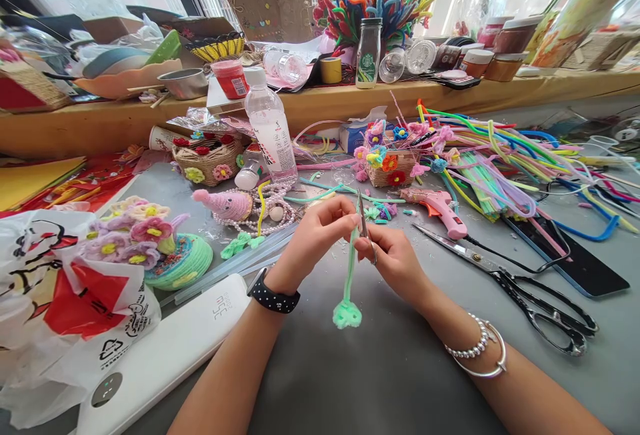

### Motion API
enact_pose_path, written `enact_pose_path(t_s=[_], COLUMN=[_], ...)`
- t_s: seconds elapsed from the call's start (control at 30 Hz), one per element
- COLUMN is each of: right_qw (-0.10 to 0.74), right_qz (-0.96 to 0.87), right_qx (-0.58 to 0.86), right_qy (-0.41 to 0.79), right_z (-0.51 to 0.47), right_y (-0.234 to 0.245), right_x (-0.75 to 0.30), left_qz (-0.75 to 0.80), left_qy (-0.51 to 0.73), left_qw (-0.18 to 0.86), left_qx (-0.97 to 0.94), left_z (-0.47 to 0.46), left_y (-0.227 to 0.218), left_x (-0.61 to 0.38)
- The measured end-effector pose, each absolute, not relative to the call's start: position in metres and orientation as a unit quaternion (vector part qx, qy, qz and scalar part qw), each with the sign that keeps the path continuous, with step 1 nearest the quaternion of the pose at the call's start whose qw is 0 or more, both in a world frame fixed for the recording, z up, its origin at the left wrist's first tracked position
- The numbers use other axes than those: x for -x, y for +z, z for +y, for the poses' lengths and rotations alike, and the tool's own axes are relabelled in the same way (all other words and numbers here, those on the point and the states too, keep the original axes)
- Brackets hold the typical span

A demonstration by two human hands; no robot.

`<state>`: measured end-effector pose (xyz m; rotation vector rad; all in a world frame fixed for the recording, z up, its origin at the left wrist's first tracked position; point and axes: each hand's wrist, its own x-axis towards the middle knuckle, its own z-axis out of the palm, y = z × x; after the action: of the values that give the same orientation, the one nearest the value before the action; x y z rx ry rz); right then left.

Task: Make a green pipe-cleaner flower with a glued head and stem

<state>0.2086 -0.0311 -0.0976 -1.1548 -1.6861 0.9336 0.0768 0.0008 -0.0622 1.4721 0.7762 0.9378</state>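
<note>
Left hand (334, 223): thumb and fingers pinched together, on the upper end of a mint-green fuzzy pipe-cleaner flower with a thin doubled stem (347, 312). Right hand (393, 258): fingers curled closed round small silver metal scissors (363, 211), finger at the handle loop, blades upright and pointing to the far side, just beside the stem top. Can't tell whether the blades touch the stem.

The flower is mid-scene, between the forearms, in front of the grey table (310, 388). Long axis runs near-far, nearly straight, leaning slightly left at the near end; blossom at the near, low end, stem tip at the far, high end between the hands.

Right: large scissors with black handles (483, 263) lying diagonally, blade tips to far left, handles near right; dark flat phone (595, 265) beyond them; pink glue gun (434, 209) just beyond the right hand, nozzle pointing left. Left: long white power bank (165, 358), slanting from near left to far right; mint-green round coiled base topped with purple and pink flowers (183, 258); pink cone-shaped knitted piece (226, 205) by white bead strings.
</note>
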Motion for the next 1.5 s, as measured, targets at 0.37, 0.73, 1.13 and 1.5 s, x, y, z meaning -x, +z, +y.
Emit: enact_pose_path(t_s=[0.37,0.73,1.13,1.5], right_qw=[0.429,0.495,0.524,0.45], right_qz=[-0.68,-0.615,-0.602,-0.676], right_qx=[0.473,0.515,0.488,0.436], right_qy=[0.36,0.334,0.353,0.387], right_z=[-0.031,-0.027,-0.026,-0.027], right_y=[-0.098,-0.102,-0.105,-0.101], right_x=[-0.209,-0.213,-0.215,-0.212], left_qz=[0.347,0.364,0.411,0.402], left_qy=[0.388,0.331,0.326,0.42], left_qw=[0.576,0.583,0.557,0.557], left_qx=[-0.63,-0.646,-0.644,-0.593], left_z=[0.002,0.0,0.004,0.002], left_y=[-0.063,-0.057,-0.06,-0.064], left_x=[-0.077,-0.077,-0.077,-0.077])
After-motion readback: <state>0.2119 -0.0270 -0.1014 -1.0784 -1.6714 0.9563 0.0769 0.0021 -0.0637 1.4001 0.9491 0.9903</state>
